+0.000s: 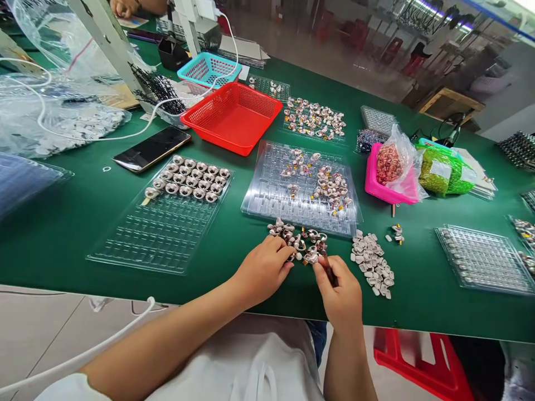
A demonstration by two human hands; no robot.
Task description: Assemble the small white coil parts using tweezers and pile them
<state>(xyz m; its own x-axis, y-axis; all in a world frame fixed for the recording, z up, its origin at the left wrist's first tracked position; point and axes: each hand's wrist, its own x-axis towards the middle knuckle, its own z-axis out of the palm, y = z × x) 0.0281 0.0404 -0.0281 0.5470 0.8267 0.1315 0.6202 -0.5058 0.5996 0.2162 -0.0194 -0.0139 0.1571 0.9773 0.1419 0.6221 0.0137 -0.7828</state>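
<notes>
My left hand [267,268] is at the near edge of a pile of small silvery metal parts [298,242]. Its fingers are bent and closed at the pile, and what lies between their tips is too small to make out. In my right hand [343,295] is a slim dark brown tool [329,270], gripped between thumb and fingers. The tool's tip reaches the right side of the pile, beside a shiny rounded piece [311,256]. Just right of this hand lies a heap of flat pale pieces [371,262].
Behind the pile sits a clear tray stack [267,189] with loose parts. Left is a clear tray [150,239] with rows of silvery domed parts [196,178], near a phone [152,147]. Beyond are a red basket [234,120] and a pink basket [384,186]; another tray [489,259] lies right.
</notes>
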